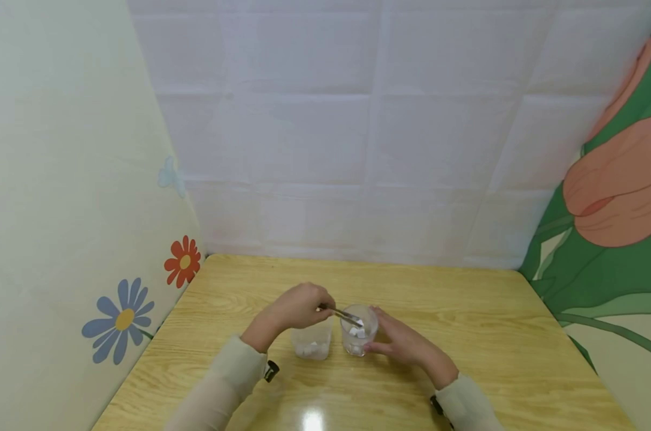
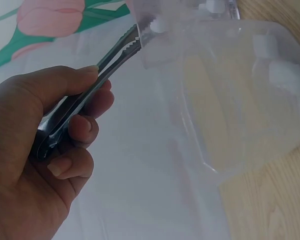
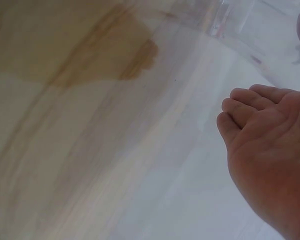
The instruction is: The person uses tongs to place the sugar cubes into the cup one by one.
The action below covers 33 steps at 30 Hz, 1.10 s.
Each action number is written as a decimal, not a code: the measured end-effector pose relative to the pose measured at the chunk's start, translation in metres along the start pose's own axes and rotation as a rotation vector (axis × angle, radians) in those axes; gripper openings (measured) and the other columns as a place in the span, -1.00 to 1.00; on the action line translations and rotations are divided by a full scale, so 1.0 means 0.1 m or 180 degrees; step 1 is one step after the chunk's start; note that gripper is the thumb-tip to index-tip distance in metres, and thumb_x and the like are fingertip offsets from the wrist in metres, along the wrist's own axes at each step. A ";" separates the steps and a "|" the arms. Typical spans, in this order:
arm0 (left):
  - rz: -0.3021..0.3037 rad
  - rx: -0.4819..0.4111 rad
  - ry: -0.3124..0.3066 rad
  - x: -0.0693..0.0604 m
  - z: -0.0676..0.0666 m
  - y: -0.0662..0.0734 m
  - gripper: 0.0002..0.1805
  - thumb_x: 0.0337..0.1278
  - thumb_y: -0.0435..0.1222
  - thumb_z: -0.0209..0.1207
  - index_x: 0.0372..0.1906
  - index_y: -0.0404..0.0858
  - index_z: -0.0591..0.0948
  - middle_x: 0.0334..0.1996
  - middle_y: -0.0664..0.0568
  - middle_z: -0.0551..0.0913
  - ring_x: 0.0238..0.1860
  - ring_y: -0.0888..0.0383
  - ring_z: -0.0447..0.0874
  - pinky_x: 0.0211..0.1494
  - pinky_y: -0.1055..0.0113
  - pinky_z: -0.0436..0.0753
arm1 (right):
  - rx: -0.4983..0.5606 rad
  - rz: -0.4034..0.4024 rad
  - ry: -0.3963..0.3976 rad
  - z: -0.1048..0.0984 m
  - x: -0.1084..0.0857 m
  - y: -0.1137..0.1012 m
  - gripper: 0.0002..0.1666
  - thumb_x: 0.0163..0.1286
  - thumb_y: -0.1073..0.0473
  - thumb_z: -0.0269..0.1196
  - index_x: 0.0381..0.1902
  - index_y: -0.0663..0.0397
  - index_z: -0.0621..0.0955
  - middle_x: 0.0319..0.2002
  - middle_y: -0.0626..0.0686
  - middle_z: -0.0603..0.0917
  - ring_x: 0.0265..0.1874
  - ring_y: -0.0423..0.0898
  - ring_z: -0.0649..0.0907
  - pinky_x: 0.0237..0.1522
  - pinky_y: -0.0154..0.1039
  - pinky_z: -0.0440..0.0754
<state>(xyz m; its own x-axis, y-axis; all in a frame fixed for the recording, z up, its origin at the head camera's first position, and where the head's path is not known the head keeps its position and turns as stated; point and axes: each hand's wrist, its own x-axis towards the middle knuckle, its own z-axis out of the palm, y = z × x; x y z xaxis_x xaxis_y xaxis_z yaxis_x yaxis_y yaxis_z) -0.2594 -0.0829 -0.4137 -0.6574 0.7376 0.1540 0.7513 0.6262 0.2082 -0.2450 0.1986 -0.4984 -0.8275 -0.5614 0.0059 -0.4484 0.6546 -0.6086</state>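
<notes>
- Tongs [image 1: 342,313]: long axis runs from left hand [image 1: 302,306] toward tabletop's [image 1: 465,311] right edge, slanting slightly away from far edge; tips at mouth of clear cup [image 1: 353,345].
- Left grip: thumb and fingers pinch tongs; tips a narrow gap apart. Cannot tell if they hold a white piece [image 1: 359,331].
- Clear cup: about midway between left and right edges; right hand [image 1: 403,342] holds it from right-edge side.
- Plastic container [image 1: 311,343]: just beside cup, left-edge side.
- Judged key: tips-to-piece alignment.

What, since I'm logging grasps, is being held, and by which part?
The left grip holds metal tongs midway along their arms. The right grip touches the side of the clear cup; whether it holds it cannot be told.
</notes>
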 end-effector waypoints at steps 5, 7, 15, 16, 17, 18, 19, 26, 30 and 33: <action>-0.0009 -0.0051 -0.0038 0.03 0.05 0.00 -0.86 0.37 -0.25 0.26 -0.20 -0.16 0.80 -0.32 0.15 0.75 -0.36 0.38 0.61 -0.26 0.46 0.61 | 0.0027 -0.0013 -0.0005 -0.01 0.00 0.02 0.14 0.35 -0.24 0.32 0.57 0.34 0.10 0.54 0.40 0.10 0.50 0.36 0.16 0.44 0.31 0.11; -0.0016 -0.0068 -0.0063 0.04 0.07 0.00 -0.86 0.37 -0.25 0.26 -0.20 -0.15 0.80 -0.31 0.16 0.75 -0.36 0.39 0.61 -0.25 0.46 0.61 | 0.0037 -0.0022 -0.0003 -0.01 0.00 0.03 0.14 0.35 -0.23 0.32 0.57 0.34 0.10 0.53 0.40 0.10 0.50 0.37 0.16 0.44 0.31 0.11; -0.0007 -0.0102 -0.0116 0.06 0.10 0.04 -0.86 0.37 -0.26 0.26 -0.19 -0.16 0.81 -0.33 0.16 0.75 -0.40 0.40 0.56 -0.27 0.46 0.58 | 0.0033 0.0068 -0.0030 0.00 -0.01 0.07 0.17 0.34 -0.24 0.33 0.58 0.34 0.07 0.54 0.39 0.07 0.51 0.35 0.16 0.45 0.28 0.10; -0.0002 -0.0103 -0.0115 0.07 0.10 0.04 -0.86 0.37 -0.26 0.26 -0.20 -0.17 0.81 -0.33 0.16 0.74 -0.41 0.40 0.55 -0.28 0.45 0.58 | 0.0030 0.0069 -0.0030 0.00 -0.01 0.07 0.18 0.34 -0.25 0.33 0.57 0.35 0.07 0.54 0.40 0.07 0.50 0.36 0.17 0.45 0.29 0.11; 0.0001 -0.0095 -0.0115 0.07 0.11 0.04 -0.86 0.37 -0.26 0.26 -0.20 -0.17 0.81 -0.34 0.17 0.74 -0.42 0.40 0.54 -0.28 0.45 0.57 | 0.0023 0.0067 -0.0027 0.01 -0.01 0.07 0.19 0.33 -0.25 0.33 0.57 0.36 0.07 0.54 0.41 0.08 0.50 0.36 0.17 0.45 0.29 0.11; 0.0004 -0.0092 -0.0114 0.07 0.12 0.04 -0.86 0.37 -0.26 0.26 -0.20 -0.17 0.81 -0.35 0.17 0.73 -0.42 0.41 0.54 -0.28 0.45 0.57 | 0.0023 0.0054 -0.0020 0.01 -0.01 0.08 0.19 0.33 -0.25 0.33 0.57 0.37 0.08 0.53 0.42 0.08 0.50 0.37 0.18 0.45 0.29 0.11; 0.0004 -0.0094 -0.0116 0.08 0.12 0.05 -0.85 0.37 -0.26 0.26 -0.20 -0.18 0.81 -0.35 0.17 0.73 -0.43 0.40 0.53 -0.29 0.45 0.57 | 0.0016 0.0045 -0.0017 0.01 -0.01 0.08 0.19 0.33 -0.26 0.33 0.56 0.38 0.08 0.53 0.42 0.09 0.49 0.38 0.18 0.44 0.29 0.12; -0.0011 -0.0100 -0.0144 0.10 0.16 0.05 -0.85 0.37 -0.24 0.26 -0.21 -0.18 0.81 -0.37 0.18 0.73 -0.43 0.40 0.54 -0.27 0.44 0.58 | 0.0036 0.0016 -0.0009 -0.01 0.00 0.09 0.18 0.33 -0.25 0.33 0.56 0.38 0.09 0.53 0.44 0.09 0.48 0.39 0.20 0.44 0.30 0.13; -0.0023 -0.0102 -0.0161 0.12 0.16 0.06 -0.84 0.37 -0.24 0.26 -0.20 -0.18 0.81 -0.36 0.17 0.74 -0.42 0.40 0.56 -0.26 0.44 0.59 | 0.0026 0.0012 -0.0007 -0.01 0.00 0.10 0.19 0.33 -0.26 0.33 0.56 0.38 0.09 0.52 0.44 0.09 0.48 0.39 0.20 0.44 0.30 0.13; -0.0030 -0.0101 -0.0166 0.14 0.17 0.06 -0.85 0.37 -0.24 0.26 -0.20 -0.17 0.81 -0.36 0.18 0.73 -0.42 0.40 0.55 -0.26 0.44 0.59 | 0.0024 0.0006 -0.0008 -0.01 0.01 0.12 0.18 0.33 -0.26 0.33 0.56 0.38 0.09 0.52 0.44 0.09 0.48 0.39 0.19 0.44 0.31 0.12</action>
<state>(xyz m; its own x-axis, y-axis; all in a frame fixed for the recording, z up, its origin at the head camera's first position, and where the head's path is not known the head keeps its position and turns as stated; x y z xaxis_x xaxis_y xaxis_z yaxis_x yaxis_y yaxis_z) -0.2631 -0.0640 -0.4265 -0.6600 0.7444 0.1015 0.7424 0.6255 0.2401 -0.2515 0.2068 -0.5047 -0.8276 -0.5613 0.0027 -0.4442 0.6520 -0.6145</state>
